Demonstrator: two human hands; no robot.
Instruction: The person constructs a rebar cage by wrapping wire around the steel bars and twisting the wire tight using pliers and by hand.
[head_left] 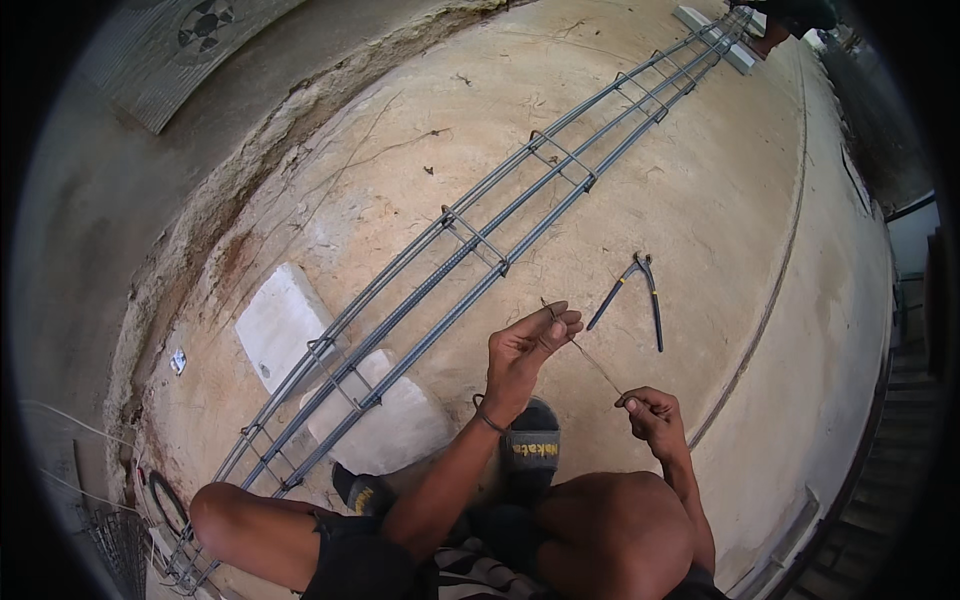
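A thin piece of tie wire stretches between my two hands. My left hand is closed on its upper end, pinching it between thumb and fingers. Lower and to the right, my right hand grips the other end. Beyond my hands lies a pair of end-cutting pliers with dark handles, spread apart on the concrete, touched by neither hand. To the left of my hands runs a long rebar cage, long bars with square stirrups along them, slanting from lower left to upper right.
White blocks support the cage's near part, and another pale block lies by my feet. At the far end, another person is beside the cage. A broken concrete edge runs along the left. A coil lies at lower left.
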